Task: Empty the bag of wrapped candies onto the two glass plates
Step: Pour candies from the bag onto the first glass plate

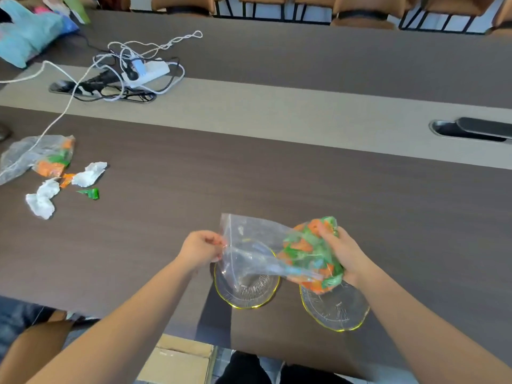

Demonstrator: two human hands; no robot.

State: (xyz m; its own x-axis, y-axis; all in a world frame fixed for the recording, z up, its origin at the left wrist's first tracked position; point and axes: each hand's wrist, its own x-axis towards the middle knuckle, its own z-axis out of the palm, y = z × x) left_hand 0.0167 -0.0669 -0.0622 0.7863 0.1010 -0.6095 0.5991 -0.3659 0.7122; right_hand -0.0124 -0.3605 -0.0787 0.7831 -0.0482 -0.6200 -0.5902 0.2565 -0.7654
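Bag [249, 245] blurs left plate [246, 295]; candies [307, 253] hide right plate's [338, 309] far rim.

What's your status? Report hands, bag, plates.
Left hand pinching bag mouth edge, right hand gripping the candy end. Candies all in bag. Both glass plates empty below. Nothing in the way.

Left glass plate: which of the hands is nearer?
Left. The left hand pinches the bag just beyond the left glass plate's far-left rim; the right hand grips the candies over the other plate.
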